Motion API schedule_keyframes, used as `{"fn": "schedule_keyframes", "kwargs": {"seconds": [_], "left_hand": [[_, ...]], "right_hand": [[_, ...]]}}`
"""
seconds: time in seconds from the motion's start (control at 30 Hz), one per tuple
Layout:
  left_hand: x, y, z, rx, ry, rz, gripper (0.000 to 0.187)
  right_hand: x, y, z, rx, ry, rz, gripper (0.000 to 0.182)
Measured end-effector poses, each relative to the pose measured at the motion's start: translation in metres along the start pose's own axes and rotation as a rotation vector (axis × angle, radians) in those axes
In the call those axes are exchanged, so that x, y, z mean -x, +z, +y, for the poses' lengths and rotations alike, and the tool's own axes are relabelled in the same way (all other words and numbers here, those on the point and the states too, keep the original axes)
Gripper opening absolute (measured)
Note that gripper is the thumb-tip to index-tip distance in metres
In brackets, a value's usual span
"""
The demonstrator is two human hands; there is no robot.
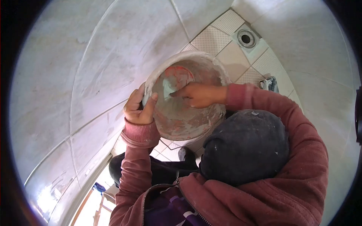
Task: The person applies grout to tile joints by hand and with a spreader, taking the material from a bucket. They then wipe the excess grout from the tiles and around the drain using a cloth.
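A round bucket (188, 130), smeared inside and out with pale grey paste over patches of red, is tipped so its mouth faces me. My left hand (139, 105) grips its left rim, thumb on the inside and fingers round the outside. Inside the bucket, my right hand (201, 95) is closed, its fingers bent towards the left. At its fingertips is a pale flat piece (168, 89) like a small scraper, against the smeared inner surface. Its full shape is hidden by the hand and paste.
My dark-clothed knee (245, 147) is just right of the bucket. Tiled walls (102, 67) close in on both sides. A round floor drain (246, 38) lies beyond the bucket, and a grey-smeared object (269, 84) rests on the floor tiles by my right sleeve.
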State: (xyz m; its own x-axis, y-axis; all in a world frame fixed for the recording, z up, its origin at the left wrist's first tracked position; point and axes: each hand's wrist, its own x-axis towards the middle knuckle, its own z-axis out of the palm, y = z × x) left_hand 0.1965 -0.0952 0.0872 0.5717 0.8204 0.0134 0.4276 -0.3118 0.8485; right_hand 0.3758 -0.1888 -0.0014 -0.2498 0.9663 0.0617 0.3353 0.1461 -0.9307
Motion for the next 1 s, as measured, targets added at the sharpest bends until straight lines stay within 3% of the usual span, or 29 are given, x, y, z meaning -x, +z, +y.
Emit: {"fn": "schedule_keyframes", "kwargs": {"seconds": [0.07, 0.2, 0.4, 0.47, 0.5, 0.57, 0.63, 0.7, 0.77, 0.83, 0.93, 1.0], "left_hand": [[0.001, 0.001, -0.001, 0.01, 0.001, 0.015, 0.035], [-0.001, 0.004, -0.001, 0.0, 0.02, 0.037, 0.036], [-0.004, 0.004, 0.012, -0.035, 0.043, -0.012, 0.035], [-0.003, 0.007, 0.015, -0.025, 0.046, -0.03, 0.035], [-0.002, 0.007, 0.013, 0.01, 0.026, -0.027, 0.035], [-0.004, 0.005, 0.012, 0.019, 0.032, -0.037, 0.037], [-0.003, 0.005, 0.008, 0.054, 0.02, -0.023, 0.037], [-0.003, 0.003, 0.002, 0.07, 0.023, 0.002, 0.037], [-0.002, 0.0, -0.002, 0.058, 0.019, -0.003, 0.038], [-0.002, -0.001, -0.002, 0.045, 0.024, -0.013, 0.038], [-0.002, 0.0, 0.002, 0.038, 0.017, -0.04, 0.038], [0.0, 0.0, 0.001, 0.032, 0.023, -0.017, 0.038]], "right_hand": [[-0.006, 0.027, 0.019, 0.058, 0.126, -0.312, 0.036], [-0.008, 0.049, 0.026, -0.017, 0.167, -0.288, 0.035], [-0.008, 0.078, 0.054, -0.066, 0.027, -0.246, 0.036], [-0.008, 0.065, 0.049, 0.035, -0.348, -0.236, 0.03], [-0.001, 0.055, 0.048, 0.049, -0.33, -0.226, 0.03], [0.009, 0.006, 0.003, -0.756, 0.284, -0.354, 0.025], [0.034, -0.054, -0.019, -0.816, 0.261, -0.099, 0.022], [0.056, -0.09, 0.02, -0.298, -0.367, 0.383, 0.025], [0.09, -0.133, 0.023, -0.472, 0.28, 0.624, 0.027], [0.115, -0.135, 0.081, 0.454, 0.545, 0.716, 0.032], [0.122, -0.116, 0.095, 0.704, 0.722, 0.589, 0.035], [0.121, -0.112, 0.094, 0.688, 0.741, 0.58, 0.037]]}}
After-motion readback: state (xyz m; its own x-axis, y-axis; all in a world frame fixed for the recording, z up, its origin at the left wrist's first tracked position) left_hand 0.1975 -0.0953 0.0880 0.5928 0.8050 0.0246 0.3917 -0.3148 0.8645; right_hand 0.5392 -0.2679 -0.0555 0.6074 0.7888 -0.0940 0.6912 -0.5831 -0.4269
